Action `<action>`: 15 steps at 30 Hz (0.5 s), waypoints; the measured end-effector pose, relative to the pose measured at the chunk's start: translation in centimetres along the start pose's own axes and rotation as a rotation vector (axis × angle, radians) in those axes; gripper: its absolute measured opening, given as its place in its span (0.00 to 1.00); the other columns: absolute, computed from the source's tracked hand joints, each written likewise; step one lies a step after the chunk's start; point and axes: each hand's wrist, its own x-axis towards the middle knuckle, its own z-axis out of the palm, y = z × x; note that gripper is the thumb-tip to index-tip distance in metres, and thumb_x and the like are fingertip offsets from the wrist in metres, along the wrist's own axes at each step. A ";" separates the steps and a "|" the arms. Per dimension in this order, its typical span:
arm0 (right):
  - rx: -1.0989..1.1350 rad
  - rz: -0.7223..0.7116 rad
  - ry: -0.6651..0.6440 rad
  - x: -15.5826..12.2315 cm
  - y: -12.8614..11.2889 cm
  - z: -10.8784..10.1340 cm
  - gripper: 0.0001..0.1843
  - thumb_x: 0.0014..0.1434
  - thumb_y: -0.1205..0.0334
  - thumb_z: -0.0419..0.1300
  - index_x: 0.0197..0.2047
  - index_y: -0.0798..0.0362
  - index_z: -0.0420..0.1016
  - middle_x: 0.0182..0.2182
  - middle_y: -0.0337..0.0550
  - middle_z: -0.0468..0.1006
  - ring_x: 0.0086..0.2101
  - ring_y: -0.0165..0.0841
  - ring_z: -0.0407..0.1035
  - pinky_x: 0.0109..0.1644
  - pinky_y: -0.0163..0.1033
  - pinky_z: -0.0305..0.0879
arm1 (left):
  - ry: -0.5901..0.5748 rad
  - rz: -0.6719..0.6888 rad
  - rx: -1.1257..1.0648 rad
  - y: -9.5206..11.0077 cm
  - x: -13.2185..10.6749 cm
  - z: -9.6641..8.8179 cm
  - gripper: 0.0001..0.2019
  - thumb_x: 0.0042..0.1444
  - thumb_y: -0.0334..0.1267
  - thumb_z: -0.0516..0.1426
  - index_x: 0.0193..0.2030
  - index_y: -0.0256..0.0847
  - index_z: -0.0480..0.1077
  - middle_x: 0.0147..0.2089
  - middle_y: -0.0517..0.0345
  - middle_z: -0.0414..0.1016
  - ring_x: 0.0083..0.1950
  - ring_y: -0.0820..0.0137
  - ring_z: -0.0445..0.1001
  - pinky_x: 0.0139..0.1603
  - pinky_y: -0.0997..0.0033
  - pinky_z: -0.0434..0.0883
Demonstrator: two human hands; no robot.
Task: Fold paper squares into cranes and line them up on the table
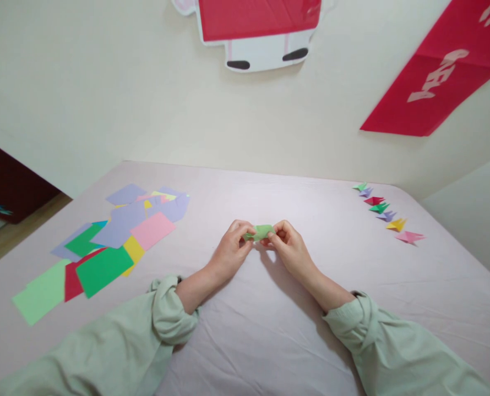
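A small piece of light green folded paper (263, 232) is held up between my two hands, just over the cloth-covered table. My left hand (235, 242) pinches its left end between thumb and fingers. At the right end, my right hand (286, 242) grips it the same way, the thumb lying on its face. Part of the paper is hidden behind my fingertips, and its exact folds are too small to make out.
Loose coloured paper sheets (107, 269) lie overlapping on the left of the table (237, 341). Along the right side runs a slanting row of several small folded paper figures (379, 208). Behind the table rises a pale wall (146, 99) with red decorations (424, 82).
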 end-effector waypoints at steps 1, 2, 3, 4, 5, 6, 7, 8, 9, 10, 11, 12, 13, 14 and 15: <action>-0.014 -0.011 -0.015 -0.1 0.0 0.0 0.18 0.56 0.46 0.62 0.34 0.50 0.63 0.29 0.39 0.75 0.32 0.34 0.74 0.38 0.42 0.73 | 0.006 0.011 0.028 -0.1 0.0 -0.1 0.13 0.51 0.21 0.51 0.37 0.40 0.71 0.46 0.54 0.68 0.52 0.67 0.69 0.52 0.66 0.69; -0.027 -0.017 -0.032 -0.1 -0.1 0.1 0.17 0.57 0.46 0.61 0.35 0.50 0.63 0.30 0.39 0.75 0.33 0.34 0.74 0.39 0.42 0.73 | 0.016 0.022 0.062 -0.2 0.0 -0.2 0.13 0.51 0.20 0.51 0.36 0.40 0.71 0.47 0.53 0.68 0.53 0.67 0.69 0.54 0.64 0.68; -0.043 -0.024 -0.049 -0.2 -0.1 0.1 0.17 0.58 0.46 0.60 0.36 0.50 0.63 0.31 0.40 0.75 0.34 0.34 0.74 0.40 0.42 0.72 | 0.024 0.030 0.096 -0.2 -0.1 -0.3 0.13 0.52 0.20 0.50 0.36 0.40 0.71 0.48 0.53 0.68 0.54 0.66 0.68 0.56 0.63 0.68; -0.067 -0.036 -0.064 -0.3 -0.2 0.1 0.16 0.59 0.47 0.60 0.37 0.50 0.64 0.33 0.40 0.75 0.35 0.34 0.74 0.40 0.42 0.72 | 0.029 0.038 0.129 -0.2 -0.1 -0.4 0.13 0.53 0.21 0.50 0.35 0.40 0.71 0.49 0.52 0.67 0.55 0.66 0.68 0.58 0.62 0.67; -0.103 -0.051 -0.075 -0.4 -0.3 0.1 0.15 0.60 0.48 0.59 0.38 0.50 0.65 0.34 0.41 0.75 0.36 0.34 0.73 0.41 0.41 0.71 | 0.027 0.049 0.159 -0.1 -0.2 -0.5 0.13 0.54 0.21 0.50 0.35 0.41 0.71 0.51 0.52 0.66 0.56 0.65 0.67 0.59 0.61 0.66; -0.147 -0.069 -0.085 -0.5 -0.5 0.1 0.14 0.61 0.48 0.58 0.40 0.51 0.65 0.36 0.42 0.75 0.37 0.34 0.73 0.42 0.41 0.71 | 0.019 0.064 0.185 0.0 -0.2 -0.6 0.12 0.55 0.22 0.50 0.35 0.41 0.71 0.52 0.51 0.66 0.57 0.65 0.67 0.59 0.60 0.66; -0.194 -0.085 -0.097 -0.7 -0.7 0.2 0.14 0.61 0.49 0.58 0.42 0.51 0.66 0.37 0.42 0.75 0.38 0.34 0.72 0.42 0.41 0.70 | 0.010 0.082 0.209 0.1 -0.3 -0.6 0.12 0.56 0.22 0.50 0.35 0.41 0.72 0.54 0.51 0.65 0.58 0.65 0.66 0.59 0.60 0.66; -0.240 -0.096 -0.108 -0.8 -0.9 0.2 0.14 0.61 0.50 0.58 0.44 0.51 0.66 0.39 0.43 0.75 0.39 0.34 0.72 0.42 0.41 0.70 | 0.000 0.105 0.230 0.2 -0.4 -0.6 0.12 0.56 0.23 0.51 0.36 0.41 0.72 0.55 0.50 0.65 0.59 0.64 0.66 0.60 0.60 0.66; -0.283 -0.104 -0.116 -0.9 -1.2 0.3 0.15 0.61 0.51 0.59 0.46 0.51 0.66 0.40 0.44 0.75 0.39 0.35 0.72 0.43 0.41 0.69 | -0.007 0.131 0.250 0.4 -0.4 -0.6 0.11 0.57 0.23 0.51 0.36 0.41 0.72 0.56 0.50 0.64 0.60 0.63 0.65 0.60 0.60 0.66; -0.323 -0.110 -0.122 -1.0 -1.4 0.3 0.15 0.60 0.52 0.59 0.47 0.51 0.66 0.41 0.44 0.75 0.40 0.35 0.72 0.42 0.41 0.69 | -0.012 0.158 0.270 0.5 -0.4 -0.6 0.11 0.57 0.23 0.52 0.37 0.41 0.72 0.57 0.50 0.64 0.61 0.63 0.64 0.60 0.59 0.66; -0.354 -0.117 -0.129 -1.1 -1.6 0.4 0.16 0.60 0.53 0.60 0.48 0.51 0.66 0.42 0.45 0.75 0.39 0.35 0.72 0.42 0.41 0.69 | -0.016 0.183 0.288 0.6 -0.4 -0.6 0.11 0.57 0.24 0.52 0.38 0.41 0.72 0.58 0.50 0.63 0.61 0.62 0.63 0.60 0.59 0.66; -0.377 -0.126 -0.132 -1.2 -1.7 0.5 0.15 0.60 0.55 0.60 0.49 0.50 0.66 0.42 0.44 0.75 0.39 0.35 0.72 0.42 0.41 0.68 | -0.019 0.203 0.306 0.7 -0.5 -0.6 0.10 0.57 0.24 0.53 0.38 0.41 0.72 0.58 0.50 0.63 0.61 0.62 0.63 0.59 0.59 0.67; -0.392 -0.135 -0.131 -1.2 -1.8 0.6 0.14 0.60 0.57 0.59 0.48 0.50 0.67 0.41 0.43 0.75 0.37 0.34 0.72 0.41 0.40 0.68 | -0.021 0.217 0.321 0.8 -0.4 -0.6 0.10 0.57 0.24 0.54 0.37 0.41 0.72 0.59 0.50 0.63 0.61 0.62 0.63 0.58 0.59 0.67; -0.401 -0.142 -0.127 -1.1 -1.8 0.6 0.11 0.60 0.59 0.58 0.46 0.50 0.68 0.39 0.42 0.75 0.36 0.33 0.71 0.39 0.39 0.67 | -0.022 0.224 0.333 0.9 -0.4 -0.6 0.09 0.57 0.24 0.54 0.37 0.42 0.72 0.59 0.51 0.64 0.59 0.62 0.64 0.57 0.59 0.68; -0.409 -0.149 -0.117 -1.1 -1.8 0.5 0.08 0.60 0.61 0.56 0.43 0.51 0.68 0.37 0.41 0.74 0.34 0.32 0.70 0.38 0.39 0.66 | -0.020 0.226 0.338 0.9 -0.4 -0.6 0.10 0.57 0.24 0.54 0.37 0.42 0.73 0.58 0.51 0.64 0.57 0.62 0.65 0.56 0.59 0.68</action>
